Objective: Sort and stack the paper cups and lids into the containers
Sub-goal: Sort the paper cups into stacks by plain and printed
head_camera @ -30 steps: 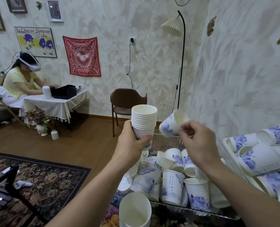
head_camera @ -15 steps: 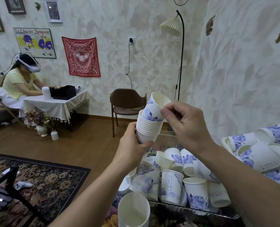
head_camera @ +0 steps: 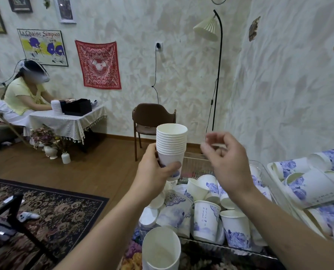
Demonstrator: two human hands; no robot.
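My left hand point(head_camera: 155, 170) grips an upright stack of nested white paper cups point(head_camera: 171, 145) by its lowest cup, held above the table's left side. My right hand point(head_camera: 225, 162) hovers just right of the stack with its fingers loosely curled, holding nothing; it is motion-blurred. Below both hands lies a heap of loose cups with blue flower prints point(head_camera: 207, 211), some upright, some tipped over. A second white stack point(head_camera: 161, 250) stands at the front edge.
A clear container point(head_camera: 263, 166) sits behind the heap. A white tray point(head_camera: 272, 168) at the right holds more printed cups lying on their sides. Beyond are a brown chair point(head_camera: 152, 119), a floor lamp point(head_camera: 217, 71), and a seated person point(head_camera: 23, 94) at a small table.
My right hand carried a blue-printed cup to the stack, dropped it in and let go. It has now drawn back to the right, holding nothing. The stack is upright again.
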